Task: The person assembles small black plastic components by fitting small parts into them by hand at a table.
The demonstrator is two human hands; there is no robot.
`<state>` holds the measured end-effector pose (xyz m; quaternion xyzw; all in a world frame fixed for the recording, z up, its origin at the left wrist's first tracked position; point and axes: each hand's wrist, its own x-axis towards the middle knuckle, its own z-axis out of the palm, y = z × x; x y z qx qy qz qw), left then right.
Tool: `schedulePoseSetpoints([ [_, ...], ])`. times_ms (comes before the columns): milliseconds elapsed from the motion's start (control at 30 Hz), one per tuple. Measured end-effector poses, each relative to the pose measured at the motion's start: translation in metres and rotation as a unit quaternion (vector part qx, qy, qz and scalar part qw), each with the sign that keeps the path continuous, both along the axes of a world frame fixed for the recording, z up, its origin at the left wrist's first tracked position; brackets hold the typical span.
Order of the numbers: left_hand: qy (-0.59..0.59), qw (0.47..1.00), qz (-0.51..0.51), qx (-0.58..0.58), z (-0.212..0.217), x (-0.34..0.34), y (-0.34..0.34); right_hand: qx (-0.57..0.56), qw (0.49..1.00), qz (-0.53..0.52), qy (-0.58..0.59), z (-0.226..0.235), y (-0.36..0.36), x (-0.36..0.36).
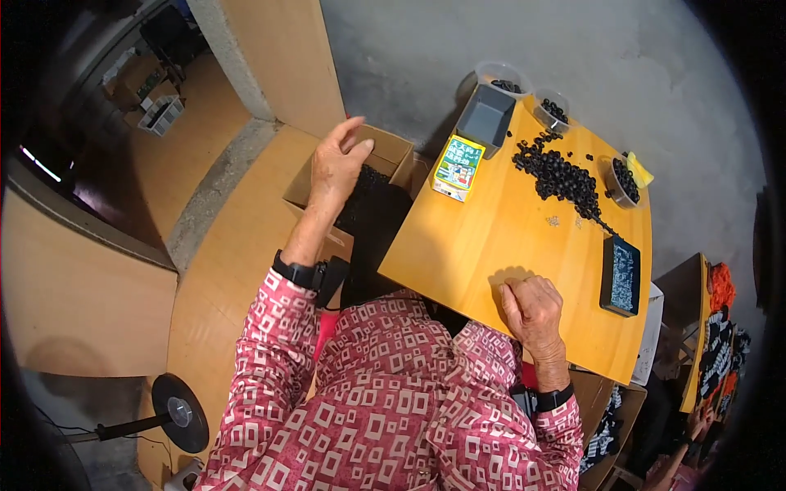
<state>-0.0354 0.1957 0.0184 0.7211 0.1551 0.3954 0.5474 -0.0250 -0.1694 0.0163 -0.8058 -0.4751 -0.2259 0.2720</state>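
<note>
My left hand (334, 168) is raised over an open cardboard box (385, 146) at the left of the table, thumb and fingers apart, with nothing visible in it. Many small black pieces (360, 200) lie in that box. My right hand (536, 315) rests at the near edge of the yellow table (458, 270), its fingers curled in; whether they hold anything is hidden. Beyond it spreads a heap of small round black parts (561, 176), with a few tiny pale bits (553, 221) beside it. A black tray (621, 277) of small silvery pieces stands to the right.
A grey bin (487, 119) and a yellow-and-green carton (458, 168) stand at the table's left edge. Clear tubs of black parts (552, 110) line the far side. A round black disc on a stand (180, 413) is lower left; another person's arm (671, 462) shows lower right.
</note>
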Motion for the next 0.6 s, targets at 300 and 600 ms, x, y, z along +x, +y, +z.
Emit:
schedulePoseSetpoints([
  [300, 0.102, 0.958, -0.218, -0.156, 0.0, -0.033, -0.029, -0.023, 0.999, 0.001, 0.027, -0.004, 0.003, 0.001],
  [600, 0.055, 0.759, -0.605, -0.233, 0.002, -0.036, -0.171, -0.01, 0.992, 0.005, 0.122, -0.026, -0.009, 0.009],
])
